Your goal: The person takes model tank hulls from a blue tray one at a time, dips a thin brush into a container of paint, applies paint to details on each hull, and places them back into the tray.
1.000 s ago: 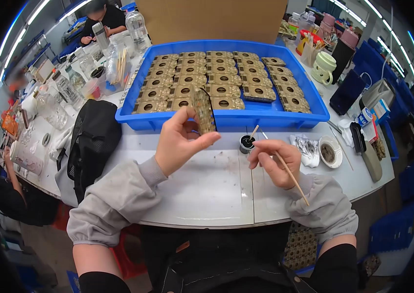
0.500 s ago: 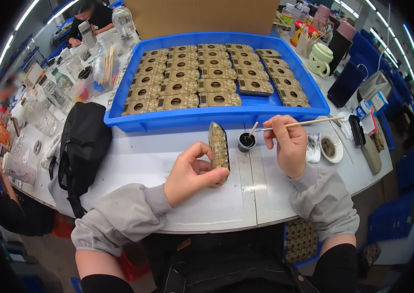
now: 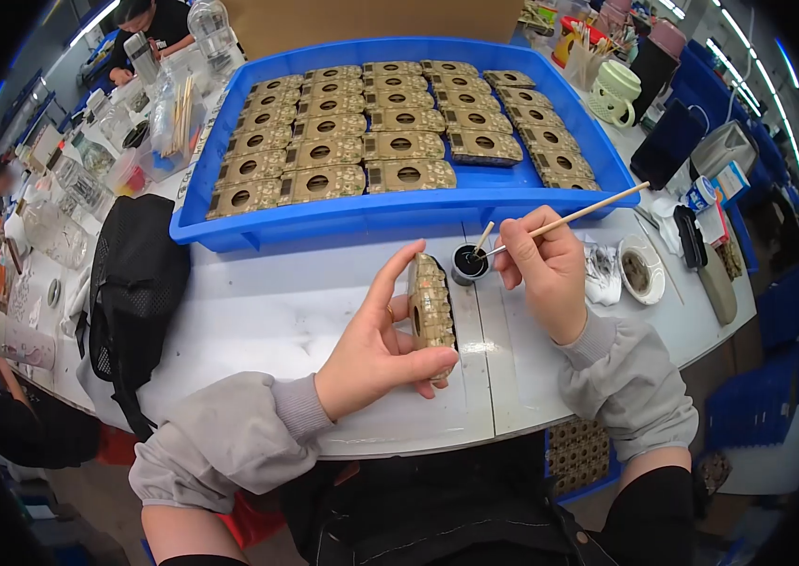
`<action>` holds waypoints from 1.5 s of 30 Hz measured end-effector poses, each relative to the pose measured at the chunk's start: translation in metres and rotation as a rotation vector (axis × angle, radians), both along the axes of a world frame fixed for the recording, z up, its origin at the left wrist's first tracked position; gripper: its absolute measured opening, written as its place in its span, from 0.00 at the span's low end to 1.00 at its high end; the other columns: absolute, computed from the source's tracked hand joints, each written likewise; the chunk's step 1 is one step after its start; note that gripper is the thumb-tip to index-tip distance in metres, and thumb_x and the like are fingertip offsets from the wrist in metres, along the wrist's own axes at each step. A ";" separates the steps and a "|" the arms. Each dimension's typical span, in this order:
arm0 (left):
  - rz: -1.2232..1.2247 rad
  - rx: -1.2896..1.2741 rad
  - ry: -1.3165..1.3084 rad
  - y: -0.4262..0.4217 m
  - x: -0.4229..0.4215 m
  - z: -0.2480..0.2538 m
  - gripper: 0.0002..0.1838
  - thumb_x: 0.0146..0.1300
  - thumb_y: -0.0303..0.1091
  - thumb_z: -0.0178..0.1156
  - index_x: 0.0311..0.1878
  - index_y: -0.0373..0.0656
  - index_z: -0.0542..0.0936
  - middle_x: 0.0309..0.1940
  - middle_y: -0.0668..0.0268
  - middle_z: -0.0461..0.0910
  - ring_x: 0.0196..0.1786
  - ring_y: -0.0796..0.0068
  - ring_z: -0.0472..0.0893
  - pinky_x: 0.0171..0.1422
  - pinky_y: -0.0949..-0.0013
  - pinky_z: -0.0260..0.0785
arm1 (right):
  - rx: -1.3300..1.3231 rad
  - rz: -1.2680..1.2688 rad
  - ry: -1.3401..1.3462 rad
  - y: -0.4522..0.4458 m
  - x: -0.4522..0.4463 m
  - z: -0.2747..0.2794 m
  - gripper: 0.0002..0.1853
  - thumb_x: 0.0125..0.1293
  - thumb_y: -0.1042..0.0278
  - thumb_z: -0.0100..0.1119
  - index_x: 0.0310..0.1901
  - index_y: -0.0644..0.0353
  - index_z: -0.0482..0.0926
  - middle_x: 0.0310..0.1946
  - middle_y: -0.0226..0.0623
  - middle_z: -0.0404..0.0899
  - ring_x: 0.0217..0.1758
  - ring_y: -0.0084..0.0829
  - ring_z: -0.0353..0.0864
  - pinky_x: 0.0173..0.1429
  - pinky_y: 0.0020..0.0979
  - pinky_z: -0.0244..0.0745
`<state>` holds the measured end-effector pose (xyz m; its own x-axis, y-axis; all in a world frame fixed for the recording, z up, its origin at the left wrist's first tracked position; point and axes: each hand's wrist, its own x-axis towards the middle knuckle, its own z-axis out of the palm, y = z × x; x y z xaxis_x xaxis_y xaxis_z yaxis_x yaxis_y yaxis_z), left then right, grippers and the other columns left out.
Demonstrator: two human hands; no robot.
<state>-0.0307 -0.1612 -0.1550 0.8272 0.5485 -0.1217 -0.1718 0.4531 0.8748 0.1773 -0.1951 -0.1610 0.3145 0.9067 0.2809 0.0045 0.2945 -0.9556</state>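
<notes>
Brush (image 3: pixel 598 207) now moved to the pot's (image 3: pixel 468 277) mouth — apparently dipping, withdrawal calling for steadiness — right hand (image 3: pixel 550 276) pinching its handle, left hand (image 3: pixel 373 351) pinching a patterned block (image 3: pixel 432 307).

The right grip (image 3: pixel 550 275) holds a brush (image 3: pixel 599 206) cupside.

Workshop, prob. small factory rm: white worktable (image 3: pixel 258 325) under both hands; just beyond them a big blue tray (image 3: pixel 324 223) w/ rows of near-identical mottled brown pcs (image 3: pixel 405 145), most w/ a round hole. Fine brush (image 3: pixel 598 204) in R hand (image 3: pixel 548 274), tip at small pot of black liquid (image 3: pixel 466 275) btwn R & L hand (image 3: pixel 381 344). Bottles (image 3: pixel 55 236) & tubs crowd surface well L of L hand; co-worker in black (image 3: pixel 171 26) bent over there, far side. Blue crates (image 3: pixel 749 401) R of R hand, strip lights (image 3: pixel 732 74) overhead.
</notes>
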 end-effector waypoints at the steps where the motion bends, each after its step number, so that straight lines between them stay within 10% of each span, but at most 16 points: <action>1: 0.003 -0.004 -0.005 -0.001 0.001 -0.001 0.54 0.52 0.17 0.64 0.73 0.56 0.39 0.46 0.49 0.71 0.29 0.70 0.81 0.26 0.76 0.76 | -0.004 0.003 -0.005 0.000 0.001 0.001 0.06 0.67 0.70 0.56 0.33 0.59 0.71 0.20 0.31 0.75 0.18 0.17 0.68 0.22 0.15 0.61; 45: -0.263 -0.054 0.150 0.013 -0.011 0.004 0.55 0.50 0.11 0.62 0.72 0.54 0.38 0.48 0.49 0.71 0.35 0.69 0.80 0.37 0.71 0.80 | -0.094 -0.008 -0.395 0.002 0.001 0.000 0.06 0.66 0.74 0.56 0.31 0.60 0.72 0.18 0.26 0.74 0.17 0.16 0.70 0.22 0.17 0.62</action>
